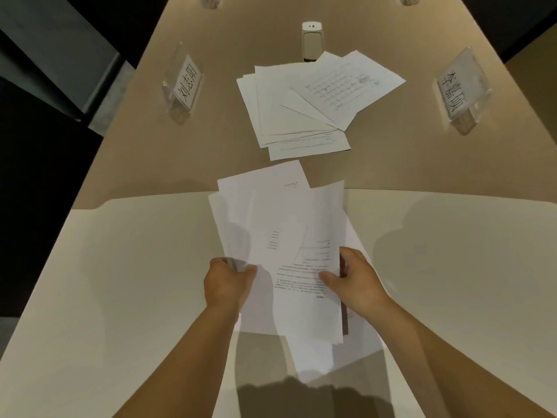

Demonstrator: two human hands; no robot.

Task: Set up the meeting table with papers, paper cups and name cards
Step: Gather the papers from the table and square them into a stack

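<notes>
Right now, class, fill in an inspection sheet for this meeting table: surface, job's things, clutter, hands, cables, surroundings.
Surface: long tan table, a large pale sheet spread over its near end.
Job's things: held paper stack; fanned loose papers mid-table; left name card; right name card; two more stands at the far edge, cropped. Paper cups: nothing seen.
Clutter: small white device behind the loose papers.
Hands: left hand grips the stack's left edge; right hand holds its right side, thumb on top.
Cables: nothing seen.
Surroundings: dark floor, grey panel at left.
</notes>
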